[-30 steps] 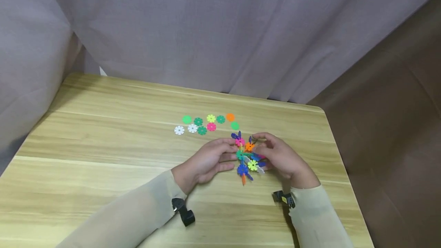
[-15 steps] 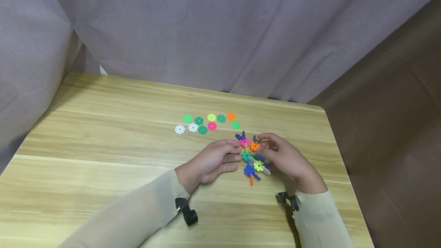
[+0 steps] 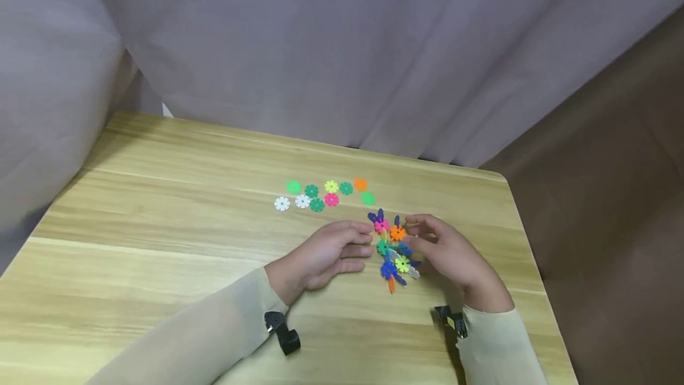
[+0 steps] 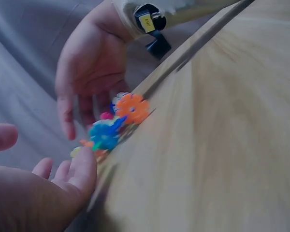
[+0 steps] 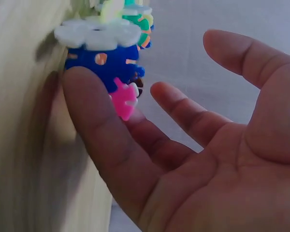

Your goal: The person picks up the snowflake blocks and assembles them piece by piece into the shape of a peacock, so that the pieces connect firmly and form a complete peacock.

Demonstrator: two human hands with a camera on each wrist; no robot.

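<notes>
A cluster of interlocked snowflake discs [image 3: 392, 248], blue, pink, orange, yellow, green and white, stands on the wooden table [image 3: 160, 212] between my hands. My left hand [image 3: 366, 242] lies on the table just left of it, fingers relaxed and pointing at it. My right hand [image 3: 412, 234] is at its right side with the palm open. In the right wrist view one finger [image 5: 87, 111] touches the blue and pink discs of the cluster [image 5: 104, 55]. The left wrist view shows the cluster [image 4: 117, 122] below the right hand's hanging fingers [image 4: 66, 116].
Several loose discs [image 3: 326, 193], green, white, yellow, pink and orange, lie in two short rows behind the cluster. A grey curtain [image 3: 320, 46] hangs behind and to the left of the table. The table's right edge [image 3: 526, 254] borders a brown surface [image 3: 614, 165].
The cluster and both hands have shifted slightly right and toward me. The right hand's pinch on the top of the cluster has loosened into an open hand. The left fingers have drawn back a little.
</notes>
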